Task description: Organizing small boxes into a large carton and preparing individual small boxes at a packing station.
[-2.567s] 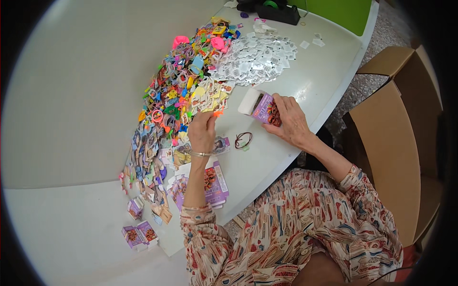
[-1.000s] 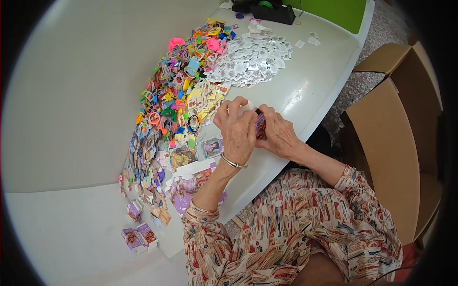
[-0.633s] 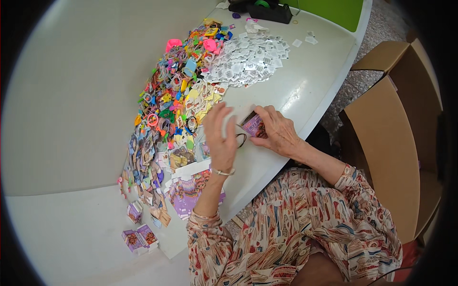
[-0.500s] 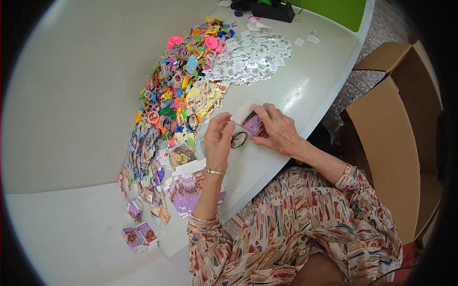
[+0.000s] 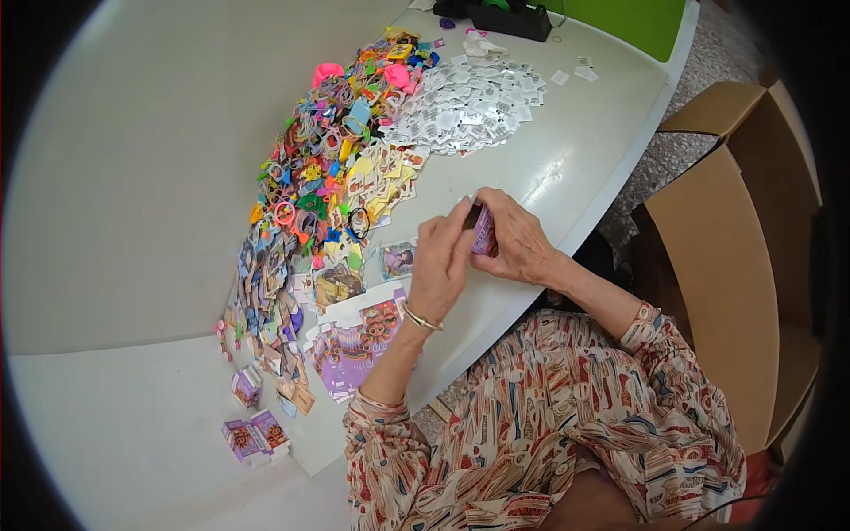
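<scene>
My right hand [image 5: 522,243] is wrapped round a small purple printed carton box [image 5: 482,232], thumb on the near side and fingers over the far side. One end of the box, facing my left hand [image 5: 440,265], looks dark inside. That hand is closed, its fingertips together at the box's end; whatever they pinch is hidden. Flat purple printed cartons [image 5: 350,350] lie under and beside my left wrist. Just left of the left hand are a picture card in a clear sleeve [image 5: 397,259] and another one [image 5: 338,285].
A pile of colourful small toys and bands [image 5: 323,168] runs along the table's left side. White printed paper packets [image 5: 469,106] are heaped behind my hands, near a black tape dispenser [image 5: 509,19]. Folded purple boxes [image 5: 257,435] sit at lower left; an open cardboard box [image 5: 708,274] stands right.
My left hand has moved right and closed in on the box's end. The dark cord loop beside it is no longer visible, and a sleeved card now shows where the hand was.
</scene>
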A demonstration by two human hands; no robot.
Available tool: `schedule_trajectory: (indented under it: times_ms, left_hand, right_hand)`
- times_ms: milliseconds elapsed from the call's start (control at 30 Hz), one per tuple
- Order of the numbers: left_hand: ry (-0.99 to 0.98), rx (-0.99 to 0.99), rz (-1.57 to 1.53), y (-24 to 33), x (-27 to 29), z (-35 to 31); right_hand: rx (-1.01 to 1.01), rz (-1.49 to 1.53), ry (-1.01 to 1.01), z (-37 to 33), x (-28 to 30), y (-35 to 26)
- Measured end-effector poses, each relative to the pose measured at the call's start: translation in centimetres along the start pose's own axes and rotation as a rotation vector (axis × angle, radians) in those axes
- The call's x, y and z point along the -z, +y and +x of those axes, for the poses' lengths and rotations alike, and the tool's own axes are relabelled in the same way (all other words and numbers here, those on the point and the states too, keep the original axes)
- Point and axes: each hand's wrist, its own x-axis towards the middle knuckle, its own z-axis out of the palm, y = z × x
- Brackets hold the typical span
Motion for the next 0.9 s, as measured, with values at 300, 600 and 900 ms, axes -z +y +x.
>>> schedule_trajectory:
  times_ms: [300,600,900]
  left_hand:
    - [0.116,0.256,-0.340,1.2,-0.9,1.1]
    - [0.145,0.233,-0.101,1.4,-0.7,1.0]
    - [0.079,-0.063,0.303,2.0,-1.7,-0.4]
  right_hand:
    - [0.071,-0.069,0.004,0.4,1.0,0.2]
    - [0.081,-0.112,-0.049,-0.4,1.3,-0.1]
    - [0.072,-0.169,-0.112,-0.5,1.4,-0.3]
